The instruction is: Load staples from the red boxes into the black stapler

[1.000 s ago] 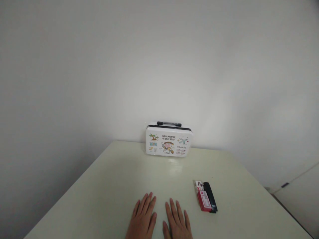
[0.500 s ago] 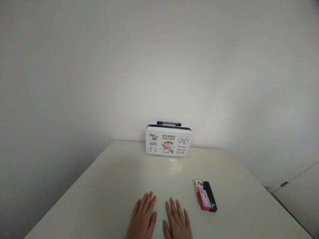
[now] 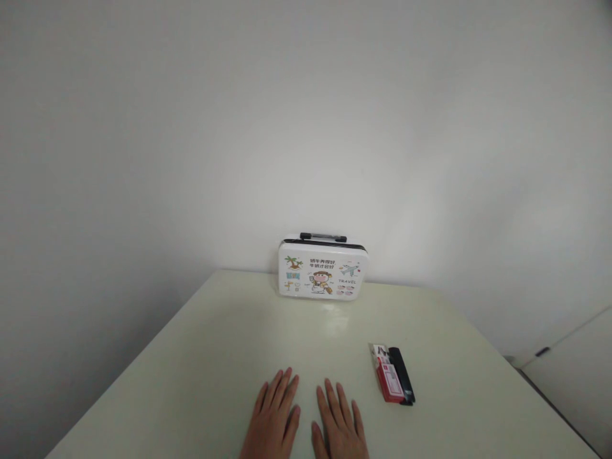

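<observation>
My left hand (image 3: 271,417) lies flat on the tabletop near the front edge of the view, palm down, fingers extended, holding nothing. Beside it on the right, my right hand (image 3: 338,424) also rests palm down and empty, its fingers slightly spread. Nearest to the right hand is a small red and white box (image 3: 389,377) with a clear edge at its far end. A long, narrow black object (image 3: 402,376), which looks like a stapler, lies along the box's right side. Neither hand touches these things.
At the back of the pale table (image 3: 229,331), a white case (image 3: 322,269) with a black handle and cartoon travel prints stands upright close to the wall (image 3: 306,127). A thin cable with a black piece (image 3: 542,352) runs at the far right, beyond the table.
</observation>
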Available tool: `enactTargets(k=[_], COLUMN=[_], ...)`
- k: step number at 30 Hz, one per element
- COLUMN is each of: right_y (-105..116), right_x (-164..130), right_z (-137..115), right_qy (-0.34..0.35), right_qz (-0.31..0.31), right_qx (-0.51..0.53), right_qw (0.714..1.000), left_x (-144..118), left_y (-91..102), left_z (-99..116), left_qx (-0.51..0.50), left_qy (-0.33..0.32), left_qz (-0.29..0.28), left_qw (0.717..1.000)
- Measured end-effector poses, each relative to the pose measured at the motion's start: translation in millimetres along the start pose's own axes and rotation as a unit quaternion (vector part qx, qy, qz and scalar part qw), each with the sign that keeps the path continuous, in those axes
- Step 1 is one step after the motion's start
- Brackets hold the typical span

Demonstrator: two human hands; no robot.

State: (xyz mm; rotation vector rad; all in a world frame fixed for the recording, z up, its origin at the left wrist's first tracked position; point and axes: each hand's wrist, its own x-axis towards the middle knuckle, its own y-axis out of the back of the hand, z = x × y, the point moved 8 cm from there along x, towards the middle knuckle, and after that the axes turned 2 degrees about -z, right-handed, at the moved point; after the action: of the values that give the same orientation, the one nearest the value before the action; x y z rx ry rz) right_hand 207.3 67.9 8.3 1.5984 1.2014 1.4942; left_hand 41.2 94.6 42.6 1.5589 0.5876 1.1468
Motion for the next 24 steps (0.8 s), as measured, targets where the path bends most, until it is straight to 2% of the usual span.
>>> enactTargets(k=[13,19,24], right_y=[1,-5,-3], right_x=[1,1,1], right_z=[-1,6,6], right_qy=[-0.002,0.059,0.06], right_qz=[-0.005,-0.021,-0.029], right_qx=[-0.015,-0.02,-0.024], right_qw=[1.0,0.998,0.997], left_x=[1,0,0], left_y=[2.3,-0.8,1.0], left_z=[1,0,0], left_qx=[-0.011,-0.006,-0.011], left_qy=[0.0,0.0,-0.001], left_qz=[-0.012,-0.017,-0.018], left_qw=[1.0,1.0,1.0])
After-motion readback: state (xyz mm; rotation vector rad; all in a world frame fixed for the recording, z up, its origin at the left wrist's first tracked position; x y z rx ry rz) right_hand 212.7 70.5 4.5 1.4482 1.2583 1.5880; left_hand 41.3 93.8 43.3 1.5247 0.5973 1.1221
